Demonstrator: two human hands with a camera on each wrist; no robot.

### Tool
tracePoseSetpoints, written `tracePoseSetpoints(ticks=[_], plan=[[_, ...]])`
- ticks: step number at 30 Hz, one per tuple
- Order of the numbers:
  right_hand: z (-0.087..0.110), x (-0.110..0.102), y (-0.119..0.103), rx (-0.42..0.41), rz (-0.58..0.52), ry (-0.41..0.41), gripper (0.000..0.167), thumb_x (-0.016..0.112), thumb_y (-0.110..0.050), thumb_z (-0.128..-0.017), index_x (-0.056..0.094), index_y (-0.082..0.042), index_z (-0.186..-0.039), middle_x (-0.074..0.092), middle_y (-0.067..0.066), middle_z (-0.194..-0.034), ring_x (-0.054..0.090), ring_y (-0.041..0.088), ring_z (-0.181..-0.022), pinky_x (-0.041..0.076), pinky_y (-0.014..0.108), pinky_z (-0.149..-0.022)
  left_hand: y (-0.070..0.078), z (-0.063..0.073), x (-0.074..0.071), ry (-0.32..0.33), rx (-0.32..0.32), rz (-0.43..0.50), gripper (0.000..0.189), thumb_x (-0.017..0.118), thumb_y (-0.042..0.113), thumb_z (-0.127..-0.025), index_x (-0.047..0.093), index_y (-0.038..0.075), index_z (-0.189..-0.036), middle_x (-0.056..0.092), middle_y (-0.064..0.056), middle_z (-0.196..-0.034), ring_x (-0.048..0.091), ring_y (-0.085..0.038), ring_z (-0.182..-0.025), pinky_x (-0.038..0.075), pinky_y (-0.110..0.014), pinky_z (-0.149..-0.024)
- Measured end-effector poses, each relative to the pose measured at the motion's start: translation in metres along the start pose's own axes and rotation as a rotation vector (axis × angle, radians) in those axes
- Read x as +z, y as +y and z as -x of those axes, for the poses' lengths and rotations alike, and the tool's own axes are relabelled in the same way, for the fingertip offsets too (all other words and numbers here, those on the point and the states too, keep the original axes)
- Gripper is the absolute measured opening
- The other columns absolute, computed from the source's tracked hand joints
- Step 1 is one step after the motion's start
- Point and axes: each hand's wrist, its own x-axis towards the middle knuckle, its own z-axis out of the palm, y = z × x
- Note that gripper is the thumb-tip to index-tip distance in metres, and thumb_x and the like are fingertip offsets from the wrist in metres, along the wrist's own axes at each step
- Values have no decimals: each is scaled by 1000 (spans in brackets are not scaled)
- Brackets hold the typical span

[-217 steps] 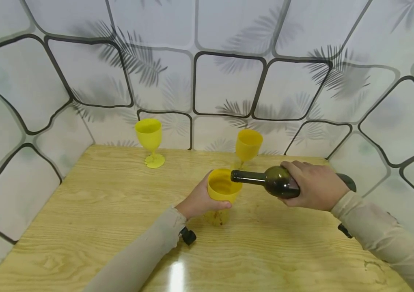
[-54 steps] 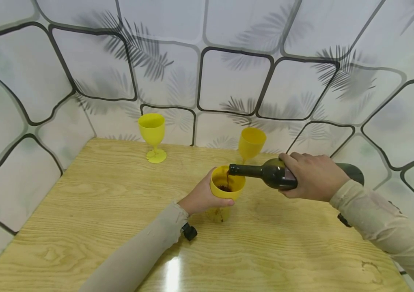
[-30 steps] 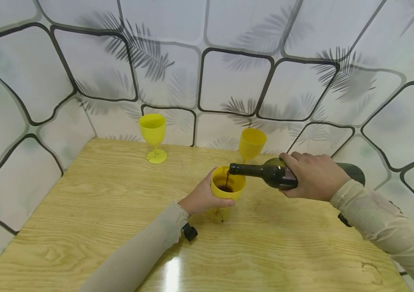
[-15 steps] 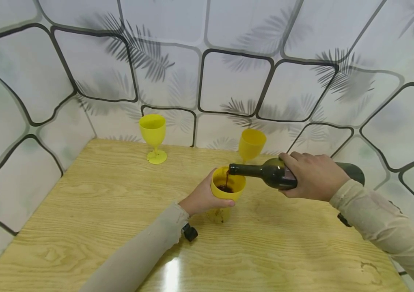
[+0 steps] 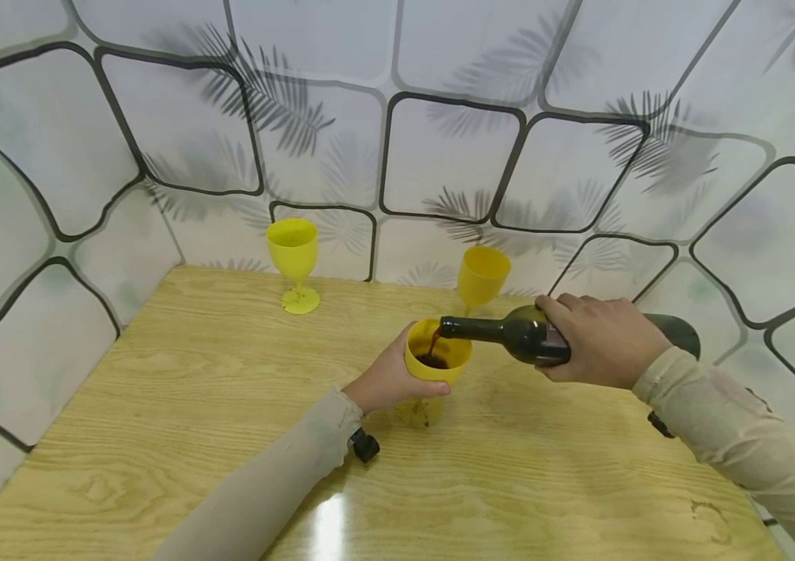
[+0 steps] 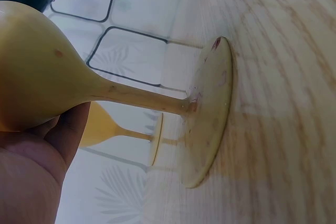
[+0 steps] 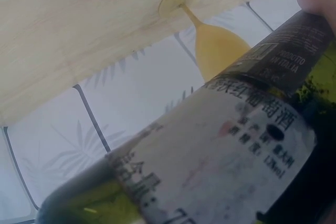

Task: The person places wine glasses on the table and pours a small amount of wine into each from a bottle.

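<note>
My left hand (image 5: pixel 390 378) grips the bowl of a yellow goblet (image 5: pixel 441 375) from its left side, thumb across the front. In the left wrist view the goblet's round foot (image 6: pixel 210 114) is right at the wooden tabletop, dark specks on it. My right hand (image 5: pixel 608 343) holds a dark green wine bottle (image 5: pixel 527 335) around its body, lying almost level. The bottle's mouth is over the goblet's rim, and a thin dark red stream falls from it. Dark wine (image 5: pixel 432 361) covers the goblet's bottom. A white printed label (image 7: pixel 220 156) faces the right wrist camera.
A second yellow goblet (image 5: pixel 293 249) stands at the back left of the table (image 5: pixel 194 374). Another goblet (image 5: pixel 483 274) stands just behind the bottle's neck. A patterned wall (image 5: pixel 446 156) closes off the back and sides. A ring-shaped stain (image 5: pixel 711 520) marks the front right.
At the oldest frame the bottle was tilted with no stream and no dark wine in the goblet. A stream has since begun, and the pool has grown. Both hands keep their grips.
</note>
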Motion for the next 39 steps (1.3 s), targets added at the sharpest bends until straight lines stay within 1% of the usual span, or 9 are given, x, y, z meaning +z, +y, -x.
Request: tracePoseSetpoints(ticks=[3, 6, 10, 20, 25, 33, 39], plan=[[1, 1, 0, 1, 1, 3, 79, 87, -57, -67, 57, -10, -124, 54, -4, -78, 49, 10, -61, 47, 35, -50, -1, 0, 0, 1, -6, -4, 82, 89, 14, -82, 39, 23, -147, 57, -1, -135, 58, -20, -122, 49, -41, -105], [1, 1, 0, 2, -1, 8, 79, 87, -56, -68, 57, -10, -123, 54, -5, -78, 49, 10, -61, 47, 35, -49, -2, -1, 0, 5, -15, -9, 84, 90, 17, -81, 39, 25, -147, 57, 0, -135, 58, -19, -122, 49, -41, -105], [2, 1, 0, -3, -1, 19, 79, 87, -56, -68, 57, -9, -123, 55, -5, -78, 50, 10, -61, 48, 36, -50, -3, -1, 0, 1, -8, -10, 85, 91, 20, -81, 39, 25, -147, 57, 0, -135, 59, -19, -122, 50, -40, -104], [3, 0, 0, -14, 6, 36, 81, 87, -55, -67, 59, -7, -125, 57, -3, -79, 52, 11, -62, 50, 38, -51, -1, 0, 1, -11, 7, 31, 82, 89, 15, -83, 39, 23, -148, 57, -4, -135, 59, -22, -120, 53, -38, -101], [4, 1, -1, -1, -5, 23, 79, 87, -55, -68, 58, -8, -124, 57, -3, -79, 52, 12, -62, 51, 39, -53, -2, -1, 1, -18, 12, 29, 82, 88, 15, -83, 38, 23, -147, 57, -5, -135, 59, -22, -121, 53, -38, -101], [3, 3, -3, -12, -8, 22, 77, 87, -57, -68, 55, -11, -120, 52, -4, -77, 48, 11, -60, 48, 36, -51, 1, 0, 0, -17, 7, 34, 83, 87, 15, -84, 37, 22, -149, 54, -6, -135, 59, -23, -119, 54, -38, -98], [2, 2, -3, -17, -1, 26, 81, 87, -56, -67, 55, -9, -125, 56, -1, -80, 52, 13, -62, 49, 37, -51, -1, -1, 0, -9, 7, 22, 83, 88, 14, -83, 38, 22, -148, 55, -5, -135, 59, -23, -119, 54, -38, -98]])
